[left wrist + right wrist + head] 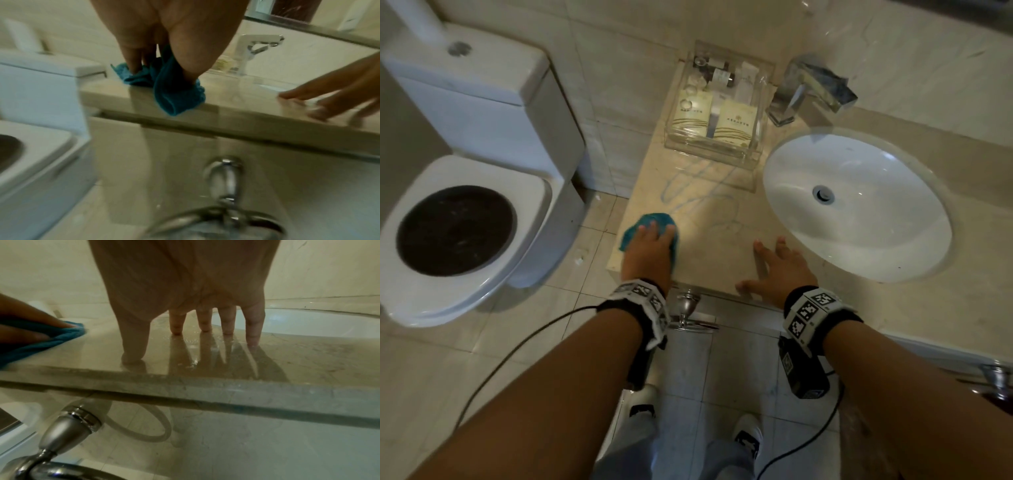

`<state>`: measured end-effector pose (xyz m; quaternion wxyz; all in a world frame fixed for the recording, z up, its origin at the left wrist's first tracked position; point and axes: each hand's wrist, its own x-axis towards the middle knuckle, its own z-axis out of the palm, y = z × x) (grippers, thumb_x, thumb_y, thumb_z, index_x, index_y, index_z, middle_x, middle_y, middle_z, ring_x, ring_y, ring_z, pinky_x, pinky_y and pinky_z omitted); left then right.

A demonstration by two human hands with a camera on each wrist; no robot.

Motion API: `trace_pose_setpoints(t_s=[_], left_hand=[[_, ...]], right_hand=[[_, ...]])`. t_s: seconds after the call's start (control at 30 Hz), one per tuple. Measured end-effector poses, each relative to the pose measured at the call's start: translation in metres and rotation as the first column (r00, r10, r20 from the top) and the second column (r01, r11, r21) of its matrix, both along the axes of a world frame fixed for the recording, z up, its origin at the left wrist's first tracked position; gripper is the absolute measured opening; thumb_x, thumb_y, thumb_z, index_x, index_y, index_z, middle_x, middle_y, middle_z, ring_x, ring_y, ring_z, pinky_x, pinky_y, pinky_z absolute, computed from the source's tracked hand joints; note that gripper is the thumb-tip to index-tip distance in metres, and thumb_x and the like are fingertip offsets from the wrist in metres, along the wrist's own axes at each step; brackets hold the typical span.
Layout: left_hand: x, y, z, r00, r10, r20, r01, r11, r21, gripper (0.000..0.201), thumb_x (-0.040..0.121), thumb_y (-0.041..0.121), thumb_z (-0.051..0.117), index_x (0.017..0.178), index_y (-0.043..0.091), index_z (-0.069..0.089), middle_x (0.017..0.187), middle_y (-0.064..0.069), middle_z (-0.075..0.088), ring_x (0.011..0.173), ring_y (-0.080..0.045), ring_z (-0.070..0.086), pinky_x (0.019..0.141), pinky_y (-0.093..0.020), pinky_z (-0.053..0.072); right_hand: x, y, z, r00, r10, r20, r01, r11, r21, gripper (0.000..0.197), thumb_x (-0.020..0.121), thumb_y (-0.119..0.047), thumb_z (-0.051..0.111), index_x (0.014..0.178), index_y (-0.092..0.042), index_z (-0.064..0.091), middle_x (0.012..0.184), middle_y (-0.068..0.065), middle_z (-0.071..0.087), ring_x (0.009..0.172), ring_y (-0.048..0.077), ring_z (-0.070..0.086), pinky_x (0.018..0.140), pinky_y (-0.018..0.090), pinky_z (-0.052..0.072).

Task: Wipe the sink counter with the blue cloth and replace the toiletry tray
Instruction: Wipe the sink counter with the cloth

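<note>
The blue cloth [654,219] lies bunched at the front left corner of the beige stone counter [715,246]. My left hand [654,234] lies over it, fingers stretched forward. In the left wrist view a fold of the cloth [179,97] is pinched between thumb and fingers and hangs over the counter edge. My right hand [774,260] rests spread on the bare counter between cloth and basin, its fingertips [252,340] touching the wet stone. The clear toiletry tray [709,150], holding small bottles and packets, stands at the back of the counter against the wall.
The white oval basin [859,205] is set in the counter right of my hands, with a chrome faucet [811,89] behind it. Faint blue streaks [688,185] mark the stone before the tray. A toilet [465,205] stands left. A chrome fitting [688,308] sticks out below the counter edge.
</note>
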<state>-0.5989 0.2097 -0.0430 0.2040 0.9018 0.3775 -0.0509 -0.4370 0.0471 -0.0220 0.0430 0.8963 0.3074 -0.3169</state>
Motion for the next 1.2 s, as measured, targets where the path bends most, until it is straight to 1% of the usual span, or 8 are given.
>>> trace_pose_setpoints(t_s=[0.13, 0.23, 0.33, 0.43, 0.53, 0.83, 1.07, 1.2], left_hand=[[0.044, -0.069, -0.002, 0.932, -0.362, 0.005, 0.362, 0.931, -0.054, 0.052, 0.100, 0.014, 0.037, 0.149, 0.022, 0.024, 0.158, -0.012, 0.014, 0.146, -0.030, 0.013, 0.116, -0.039, 0.017], [0.051, -0.072, -0.004, 0.913, -0.409, 0.005, 0.408, 0.912, -0.047, 0.055, 0.099, 0.014, 0.040, 0.150, 0.024, 0.022, 0.159, -0.007, 0.012, 0.146, -0.025, 0.012, 0.117, -0.038, 0.016], [0.033, -0.033, -0.006, 0.956, -0.291, 0.037, 0.292, 0.956, -0.019, 0.051, 0.099, 0.013, 0.037, 0.148, 0.025, 0.028, 0.158, -0.008, 0.016, 0.145, -0.025, 0.017, 0.117, -0.035, 0.019], [0.017, 0.016, -0.007, 0.994, -0.109, -0.020, 0.109, 0.994, -0.029, 0.056, 0.097, 0.012, 0.043, 0.149, 0.022, 0.024, 0.158, -0.010, 0.014, 0.145, -0.028, 0.016, 0.118, -0.037, 0.018], [0.026, 0.025, -0.002, 0.980, -0.146, -0.137, 0.144, 0.989, -0.024, 0.064, 0.095, 0.010, 0.047, 0.151, 0.021, 0.017, 0.158, -0.013, 0.010, 0.145, -0.033, 0.012, 0.118, -0.040, 0.017], [0.094, -0.061, -0.004, 0.855, -0.516, -0.053, 0.514, 0.857, -0.048, 0.061, 0.098, 0.018, 0.045, 0.151, 0.026, 0.016, 0.160, -0.006, 0.008, 0.147, -0.025, 0.008, 0.118, -0.040, 0.014], [0.067, 0.013, 0.002, 0.982, -0.173, -0.071, 0.170, 0.984, -0.046, 0.056, 0.100, 0.010, 0.037, 0.151, 0.024, 0.018, 0.159, -0.008, 0.008, 0.147, -0.027, 0.008, 0.117, -0.037, 0.015], [0.086, 0.015, 0.006, 0.963, -0.221, -0.156, 0.215, 0.975, -0.051, 0.061, 0.096, 0.008, 0.042, 0.151, 0.022, 0.018, 0.159, -0.014, 0.007, 0.146, -0.034, 0.008, 0.118, -0.043, 0.016]], right_hand=[[0.003, 0.001, -0.005, 0.999, 0.025, 0.036, -0.025, 1.000, 0.014, 0.095, 0.072, -0.065, 0.060, 0.146, -0.040, 0.004, 0.158, 0.003, -0.007, 0.144, 0.036, 0.005, 0.114, 0.053, 0.021], [0.008, 0.002, -0.005, 0.998, 0.057, 0.018, -0.057, 0.998, 0.014, 0.104, 0.070, -0.062, 0.063, 0.148, -0.028, 0.004, 0.158, 0.010, 0.002, 0.142, 0.036, 0.015, 0.115, 0.047, 0.024], [0.014, 0.000, 0.001, 0.999, 0.052, 0.012, -0.053, 0.997, 0.048, 0.110, 0.058, -0.059, 0.074, 0.143, -0.017, 0.018, 0.151, 0.010, 0.025, 0.133, 0.032, 0.035, 0.108, 0.044, 0.036], [0.018, -0.002, 0.002, 0.996, 0.092, 0.021, -0.093, 0.995, 0.030, 0.112, 0.059, -0.057, 0.075, 0.145, -0.014, 0.017, 0.155, 0.008, 0.017, 0.137, 0.031, 0.028, 0.111, 0.041, 0.032], [0.021, -0.002, -0.002, 0.994, 0.105, 0.010, -0.105, 0.994, -0.003, 0.118, 0.061, -0.059, 0.073, 0.148, -0.018, 0.005, 0.158, 0.005, 0.001, 0.143, 0.031, 0.015, 0.116, 0.044, 0.026], [0.027, 0.000, -0.011, 0.993, 0.115, 0.001, -0.115, 0.993, -0.001, 0.117, 0.065, -0.059, 0.071, 0.149, -0.019, 0.000, 0.158, 0.007, -0.005, 0.146, 0.028, 0.006, 0.120, 0.041, 0.015], [0.024, -0.001, -0.005, 0.997, 0.075, -0.034, -0.075, 0.997, 0.008, 0.121, 0.062, -0.055, 0.075, 0.149, -0.020, -0.002, 0.158, 0.004, -0.007, 0.145, 0.033, 0.003, 0.119, 0.043, 0.016], [0.024, -0.001, -0.006, 0.997, 0.075, -0.033, -0.075, 0.997, 0.001, 0.120, 0.063, -0.054, 0.075, 0.148, -0.022, -0.003, 0.158, 0.002, -0.010, 0.145, 0.034, 0.001, 0.119, 0.044, 0.016]])
